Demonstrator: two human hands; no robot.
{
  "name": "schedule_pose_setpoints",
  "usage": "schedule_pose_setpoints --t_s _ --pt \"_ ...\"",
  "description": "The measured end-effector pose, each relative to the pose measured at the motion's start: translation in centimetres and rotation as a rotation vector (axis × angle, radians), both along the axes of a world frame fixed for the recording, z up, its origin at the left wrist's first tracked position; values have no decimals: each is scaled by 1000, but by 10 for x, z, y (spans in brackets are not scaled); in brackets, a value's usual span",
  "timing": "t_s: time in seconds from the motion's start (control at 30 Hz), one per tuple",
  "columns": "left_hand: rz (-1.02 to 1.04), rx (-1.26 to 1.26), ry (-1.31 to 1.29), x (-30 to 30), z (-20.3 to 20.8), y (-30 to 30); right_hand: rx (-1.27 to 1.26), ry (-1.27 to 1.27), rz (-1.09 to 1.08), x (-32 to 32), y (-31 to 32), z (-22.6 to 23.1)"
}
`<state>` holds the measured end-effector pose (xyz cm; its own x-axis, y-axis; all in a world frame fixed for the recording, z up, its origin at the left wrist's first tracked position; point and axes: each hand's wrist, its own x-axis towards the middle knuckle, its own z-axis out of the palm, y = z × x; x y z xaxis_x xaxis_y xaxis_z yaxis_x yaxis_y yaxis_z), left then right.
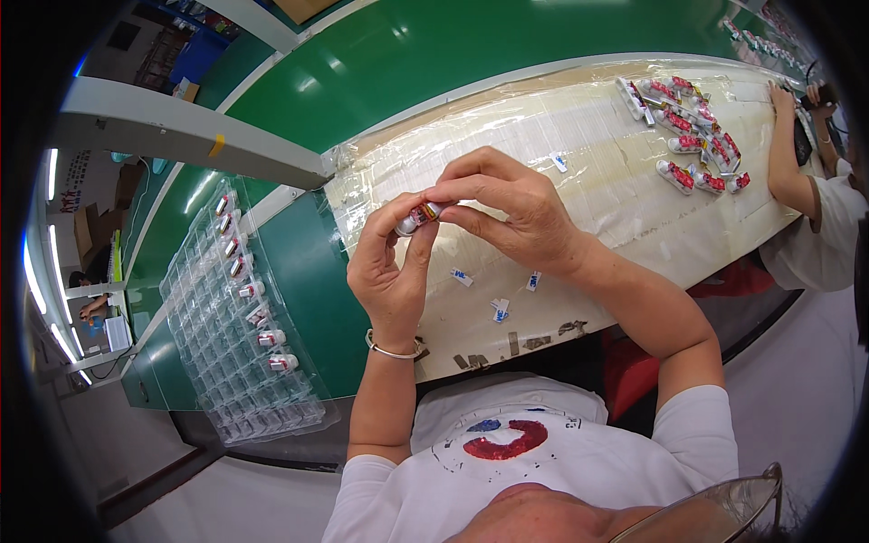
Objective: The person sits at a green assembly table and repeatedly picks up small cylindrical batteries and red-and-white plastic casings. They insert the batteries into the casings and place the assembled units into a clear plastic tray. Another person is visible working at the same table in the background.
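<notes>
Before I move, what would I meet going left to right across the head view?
Clear plastic compartment tray, left hand, right hand, loose group of small red-and-white pieces on the cream covering, co-worker's bare forearm.

Gotta be a factory floor, some kind of assembly spot: long green work surface next to a bench covered in shiny clear film, a bunch of matching red-and-white pieces, a clear tray with rows of identical pockets, another person at the same bench, plus tube lights off left.
</notes>
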<state>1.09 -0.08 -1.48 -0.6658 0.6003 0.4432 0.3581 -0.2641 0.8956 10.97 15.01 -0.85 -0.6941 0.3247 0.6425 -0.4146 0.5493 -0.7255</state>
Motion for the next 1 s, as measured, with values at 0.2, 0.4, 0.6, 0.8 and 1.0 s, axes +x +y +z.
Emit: schedule_pose_setpoints --t_s 0.2,0.4,0.6,0.8,1.0 --pt "-45 -31 -42 1 2 -2 139 9 -14 3 6 4" --pt "-75 -47 -48 0 2 -3 196 57 -135 2 1 4" --pt "-73 -65 -90 3 4 -2 186 14 -149 4 2 7" --pt "-27 -108 -119 3 4 -2 212 15 -164 4 1 7" --pt "-29 -114 -152 3 6 -2 16 -83 -6 7 4 8"
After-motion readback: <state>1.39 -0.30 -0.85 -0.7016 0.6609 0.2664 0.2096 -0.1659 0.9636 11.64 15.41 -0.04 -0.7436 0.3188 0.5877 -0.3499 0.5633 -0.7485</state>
